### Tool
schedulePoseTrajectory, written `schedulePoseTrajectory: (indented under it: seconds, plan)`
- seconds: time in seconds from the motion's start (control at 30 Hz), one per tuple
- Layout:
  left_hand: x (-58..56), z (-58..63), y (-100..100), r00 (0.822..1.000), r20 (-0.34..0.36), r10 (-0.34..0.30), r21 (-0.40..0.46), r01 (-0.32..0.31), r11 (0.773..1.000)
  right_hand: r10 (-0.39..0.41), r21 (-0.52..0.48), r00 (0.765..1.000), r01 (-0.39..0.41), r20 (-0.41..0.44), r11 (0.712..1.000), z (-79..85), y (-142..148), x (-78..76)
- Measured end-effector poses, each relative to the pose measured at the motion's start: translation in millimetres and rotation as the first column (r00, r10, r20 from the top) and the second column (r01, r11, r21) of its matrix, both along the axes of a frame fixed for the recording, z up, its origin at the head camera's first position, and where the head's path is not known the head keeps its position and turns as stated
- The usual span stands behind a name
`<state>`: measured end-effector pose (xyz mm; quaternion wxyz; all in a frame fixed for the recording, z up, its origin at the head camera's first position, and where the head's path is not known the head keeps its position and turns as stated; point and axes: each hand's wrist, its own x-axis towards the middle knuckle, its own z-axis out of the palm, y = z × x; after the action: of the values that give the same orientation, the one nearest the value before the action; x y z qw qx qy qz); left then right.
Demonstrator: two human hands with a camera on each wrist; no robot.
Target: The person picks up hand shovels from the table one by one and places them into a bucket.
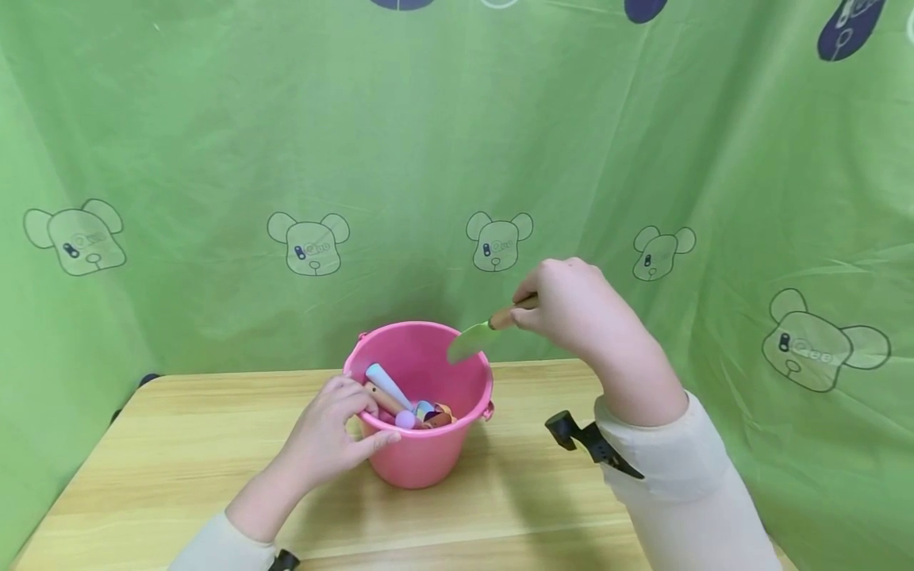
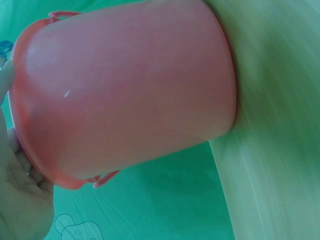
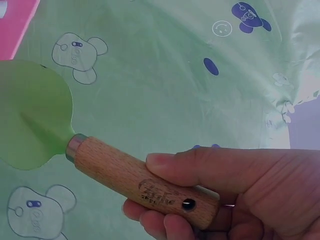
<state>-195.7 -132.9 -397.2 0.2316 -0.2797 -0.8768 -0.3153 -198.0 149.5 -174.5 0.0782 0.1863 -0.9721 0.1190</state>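
A pink bucket stands upright on the wooden table. My left hand grips its near-left rim, fingers over the edge and thumb along the outside; the left wrist view shows the bucket's outer wall close up. In my right hand is a small trowel with a green blade and a wooden handle, pinched between thumb and fingers. Its blade tip points down over the bucket's right rim. Inside the bucket lie a light blue handle, a wooden handle, a purple ball and several small coloured pieces.
The light wooden table meets a green curtain printed with bear heads at the back, with more curtain at both sides. A carrying handle is fixed at the bucket's rim lugs.
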Motion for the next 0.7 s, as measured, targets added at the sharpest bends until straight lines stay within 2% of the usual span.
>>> schedulePoseTrajectory:
  seconds: [0.47, 0.7]
  plan:
    - [0.9, 1.6, 0.9, 1.000, -0.018, -0.002, -0.002, 0.002, 1.000, -0.023, -0.038, 0.995, 0.027, 0.100, 0.999, -41.4, -20.7, -29.4]
    - [0.3, -0.1, -0.1, 0.999, -0.033, 0.008, -0.004, -0.008, 1.000, -0.051, -0.029, 0.990, 0.055, 0.134, 0.998, -57.8, -27.2, -38.8]
